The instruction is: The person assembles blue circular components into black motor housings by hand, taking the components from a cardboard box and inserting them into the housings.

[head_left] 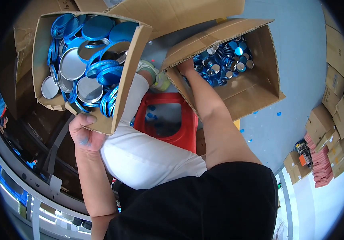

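Observation:
My left hand point(87, 130) is closed on the near lower edge of a cardboard box point(128, 76), thumb on the inner side. That box is tilted toward me and full of large round metal lids point(73, 64), blue outside and silver inside, lying at all angles. My right hand point(187, 67) reaches into a second cardboard box point(256, 94) on the right, close to its left wall. Its fingers are hidden behind the box's flap. Small shiny blue and silver caps point(224, 60) lie heaped in this box beside the hand.
A red plastic stool point(168, 97) with an opening stands between the boxes. Small blue pieces point(279, 114) are scattered on the grey floor. Stacked cartons point(336, 84) and a pink pile point(322, 168) are at the right; a metal frame point(40, 188) runs along the left.

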`<state>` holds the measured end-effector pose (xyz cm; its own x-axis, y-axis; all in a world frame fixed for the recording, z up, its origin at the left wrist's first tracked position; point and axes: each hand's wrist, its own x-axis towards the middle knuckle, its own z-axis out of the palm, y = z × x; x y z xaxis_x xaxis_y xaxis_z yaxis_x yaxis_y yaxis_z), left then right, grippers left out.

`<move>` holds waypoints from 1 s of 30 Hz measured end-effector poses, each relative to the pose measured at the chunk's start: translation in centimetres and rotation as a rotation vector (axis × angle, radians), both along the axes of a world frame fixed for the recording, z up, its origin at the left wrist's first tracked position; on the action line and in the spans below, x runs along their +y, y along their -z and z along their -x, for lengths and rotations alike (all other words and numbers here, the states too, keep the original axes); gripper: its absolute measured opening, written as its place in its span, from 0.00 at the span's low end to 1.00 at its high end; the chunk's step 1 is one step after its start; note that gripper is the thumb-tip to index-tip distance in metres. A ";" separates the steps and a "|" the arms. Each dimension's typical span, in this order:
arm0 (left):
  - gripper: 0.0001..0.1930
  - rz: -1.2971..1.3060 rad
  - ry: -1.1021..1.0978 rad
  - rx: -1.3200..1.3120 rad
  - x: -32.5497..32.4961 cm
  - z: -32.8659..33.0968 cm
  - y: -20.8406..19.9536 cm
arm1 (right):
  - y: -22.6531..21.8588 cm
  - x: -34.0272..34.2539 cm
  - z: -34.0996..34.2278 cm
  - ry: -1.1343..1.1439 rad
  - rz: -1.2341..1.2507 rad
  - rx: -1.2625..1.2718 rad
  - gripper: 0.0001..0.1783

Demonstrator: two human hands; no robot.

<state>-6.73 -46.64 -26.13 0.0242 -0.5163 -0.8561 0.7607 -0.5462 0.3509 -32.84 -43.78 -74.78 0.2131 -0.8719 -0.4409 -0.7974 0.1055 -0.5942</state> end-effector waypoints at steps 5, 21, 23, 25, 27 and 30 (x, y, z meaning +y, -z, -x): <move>0.27 -0.027 0.005 0.008 -0.1 -0.1 0.8 | 2.6 2.2 -0.2 0.060 -0.009 0.243 0.36; 0.29 -0.021 -0.001 0.034 -0.2 0.0 0.1 | -5.5 -1.5 -1.3 -0.238 -0.195 0.197 0.35; 0.29 -0.022 0.014 0.044 -0.5 0.5 0.4 | -4.3 -0.5 -1.5 -0.143 -0.118 0.239 0.34; 0.30 -0.023 0.026 0.047 -0.4 0.2 0.6 | -3.5 -0.4 -1.5 -0.098 -0.080 0.255 0.34; 0.30 -0.027 0.028 0.040 -0.2 0.0 0.5 | -3.3 -0.8 -1.4 -0.105 -0.035 0.263 0.33; 0.29 -0.011 -0.019 -0.003 0.1 0.3 0.4 | -2.8 -0.3 0.7 -0.082 -0.052 0.156 0.31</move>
<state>-6.98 -46.54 -26.53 0.0365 -0.5062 -0.8617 0.7702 -0.5352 0.3470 -33.53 -44.09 -71.94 0.2082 -0.8298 -0.5177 -0.8865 0.0636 -0.4584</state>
